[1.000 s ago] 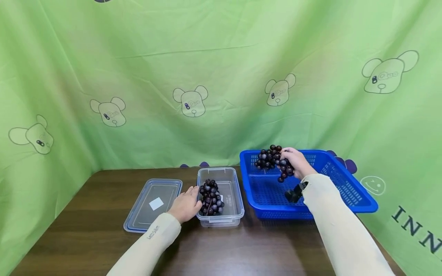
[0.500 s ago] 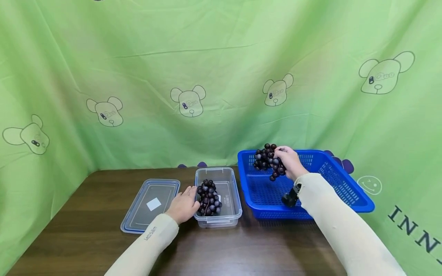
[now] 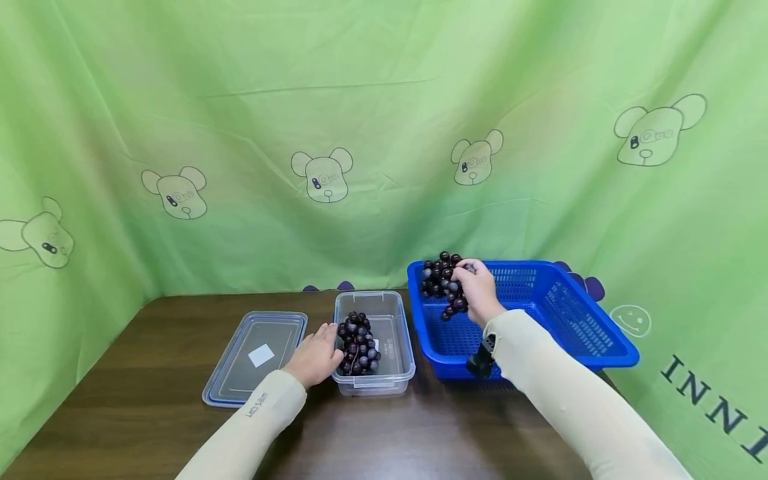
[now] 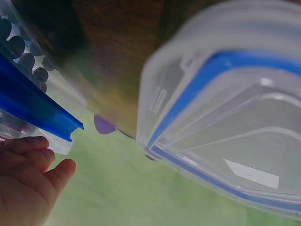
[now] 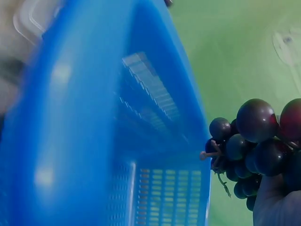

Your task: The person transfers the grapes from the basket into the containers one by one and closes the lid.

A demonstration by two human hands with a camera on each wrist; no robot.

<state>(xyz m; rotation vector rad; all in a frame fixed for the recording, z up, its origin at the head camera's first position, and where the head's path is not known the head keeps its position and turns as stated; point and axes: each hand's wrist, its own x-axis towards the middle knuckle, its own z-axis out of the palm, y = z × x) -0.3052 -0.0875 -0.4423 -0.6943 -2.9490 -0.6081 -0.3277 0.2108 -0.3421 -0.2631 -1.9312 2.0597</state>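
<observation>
Left hand (image 3: 315, 357), fingers relaxed, rests against the clear container (image 3: 401, 365), whose long axis runs 6 to 12 o'clock. Farther off at 2 o'clock, right hand (image 3: 479, 293) grips a grape bunch (image 3: 439, 279) above the blue basket (image 3: 600, 337); the container lies toward 8 o'clock.

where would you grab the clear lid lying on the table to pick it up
Probably by its near long edge. The clear lid lies flat on the table beside the container, so pinch the blue-trimmed rim from the open left side, thumb on top, fingers under. The left hand rests beside it.
</observation>
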